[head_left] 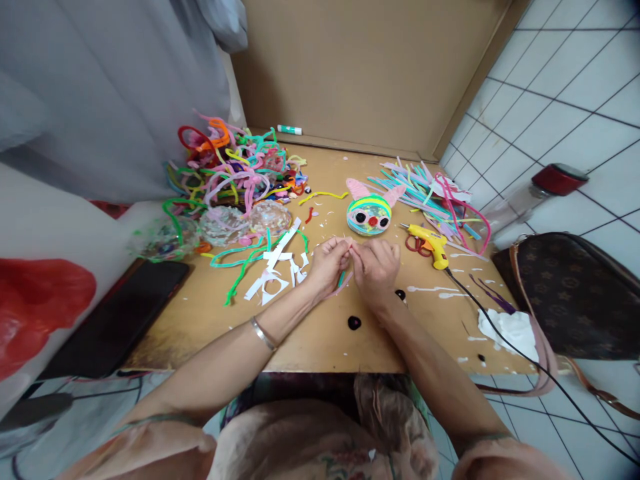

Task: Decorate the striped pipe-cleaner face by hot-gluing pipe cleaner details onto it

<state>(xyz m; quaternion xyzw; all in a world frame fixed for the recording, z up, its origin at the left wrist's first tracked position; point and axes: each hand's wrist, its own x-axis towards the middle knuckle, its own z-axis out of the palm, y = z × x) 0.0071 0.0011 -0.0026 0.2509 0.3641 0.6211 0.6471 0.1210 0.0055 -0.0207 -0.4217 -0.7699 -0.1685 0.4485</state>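
My left hand [327, 265] and my right hand [376, 267] meet over the middle of the table, fingers pinched together at the tips. Between them runs a thin pink pipe cleaner [344, 285], its loose end hanging below with a bit of teal beside it. Just beyond my hands sits a round animal head [370, 212] with pink ears, green and yellow bands, black eyes and a red nose. A small black round piece [354, 323] lies nearer to me, and another black piece [400, 294] is beside my right wrist.
A yellow glue gun [433, 245] with a black cord lies right, by red-handled scissors [417, 245]. Pipe cleaners [235, 167] are heaped at left; straight ones [415, 190] lie back right. White paper scraps [274, 270], a phone [125, 313], a brown bag [570, 293] and a glue stick [290, 130] surround.
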